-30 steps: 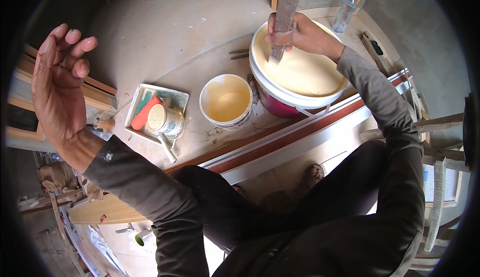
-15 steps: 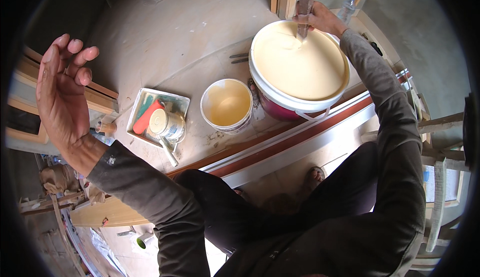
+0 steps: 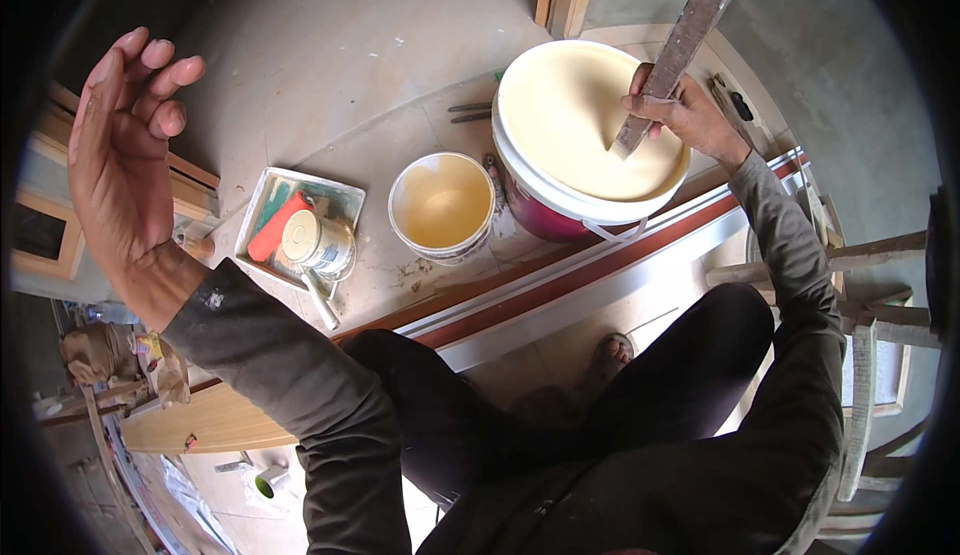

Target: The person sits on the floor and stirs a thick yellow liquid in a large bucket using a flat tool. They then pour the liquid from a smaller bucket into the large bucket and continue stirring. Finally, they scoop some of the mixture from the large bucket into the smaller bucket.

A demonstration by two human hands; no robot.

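My right hand (image 3: pixel 690 120) is wrapped round a brown wooden stick (image 3: pixel 685 40). The stick's lower end dips into cream-coloured paint in a large white-rimmed bucket (image 3: pixel 507 145) with a magenta side. Raised at the far left, my left hand (image 3: pixel 130 155) holds nothing, its fingers apart and loosely curled. To the left of the large bucket stands a smaller white bucket (image 3: pixel 398 217) with some cream paint inside. Further left, a paint tray (image 3: pixel 345 200) carries a red paint roller (image 3: pixel 277 230) and a small paint can (image 3: pixel 318 242).
Long white and brown rails (image 3: pixel 560 300) run between my legs and the buckets. Rough wooden bars (image 3: pixel 870 255) stand at the right. A light wooden board (image 3: pixel 205 420) lies at lower left. Beyond the buckets spreads a stained floor (image 3: pixel 370 65), with two dark strips (image 3: pixel 470 112) on it.
My right hand has drawn the stick toward me and to the right through the paint, and the stick now leans more. My left hand stays raised, a little higher.
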